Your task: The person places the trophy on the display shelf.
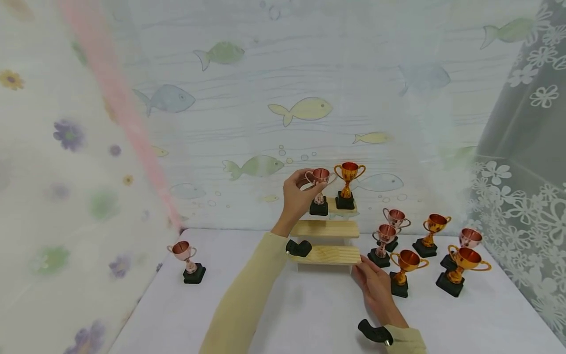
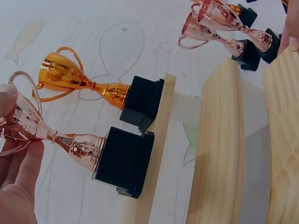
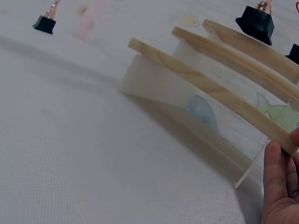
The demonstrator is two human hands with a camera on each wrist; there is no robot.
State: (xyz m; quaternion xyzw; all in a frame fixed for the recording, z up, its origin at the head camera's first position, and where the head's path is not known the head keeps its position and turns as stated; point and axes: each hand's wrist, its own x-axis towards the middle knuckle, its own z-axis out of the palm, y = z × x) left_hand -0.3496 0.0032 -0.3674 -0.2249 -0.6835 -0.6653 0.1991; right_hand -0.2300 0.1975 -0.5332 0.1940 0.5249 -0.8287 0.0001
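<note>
"So, with the stepped stand (image 1: 325,229) as the clock's centre, what's farthest left?"

"A lone rose-gold trophy (image 1: 190,266), upright on the white table (image 1: 309,314) between eight and nine o'clock, well apart from everything else."

"And the left hand (image 1: 297,196)?"

"Near twelve. Its thumb and fingers close round the cup of the raised rose-gold trophy (image 2: 86,150), I'd guess because that leaves the black base free to meet the top shelf (image 1: 331,206). (Whether base and wood actually touch, I can't tell.)"

"Why hold it upright just there?"

"Probably to match its neighbour: the gold trophy (image 1: 347,186), just past twelve, stands on the same shelf with its base just beside the raised one's. A high grip likely also keeps fingers off that neighbour."

"The right hand (image 1: 376,285) is low, around four o'clock."

"Yes, it pinches the right end of the bottom shelf (image 1: 331,254), thumb above, fingers underneath. I read that as steadying, since the stand looks light and could shift if bumped."

"And at three o'clock?"

"Six trophies (image 1: 428,241), three gold and three rose-gold, all upright on the table, perhaps grouped there to be within the right hand's reach."
</note>
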